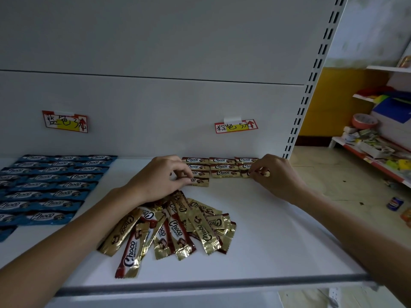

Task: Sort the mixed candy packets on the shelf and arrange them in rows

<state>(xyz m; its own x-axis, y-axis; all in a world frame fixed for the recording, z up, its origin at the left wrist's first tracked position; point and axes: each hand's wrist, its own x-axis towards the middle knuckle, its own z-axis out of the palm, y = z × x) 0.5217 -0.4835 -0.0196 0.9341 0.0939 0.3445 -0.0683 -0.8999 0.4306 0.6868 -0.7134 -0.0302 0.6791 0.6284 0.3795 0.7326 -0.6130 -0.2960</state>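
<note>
White, smooth shelf (278,230): flat blue packets (55,185) in rows, crinkled gold foil packets (173,227) heaped. Left hand (160,178) grip pinches a row packet (200,181); right hand (275,174) grip pinches an end packet (260,173).

Tape roll (364,121) on cluttered rack (337,140); sm. can (395,203) on floor (333,185).

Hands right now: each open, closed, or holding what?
Left hand: pinches the front-left gold packet.
Right hand: pinches the right-end gold packet.

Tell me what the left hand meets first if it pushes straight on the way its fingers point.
The left hand already pinches a gold Choco packet; pushed on, that would probably run into the placed gold rows.
</note>
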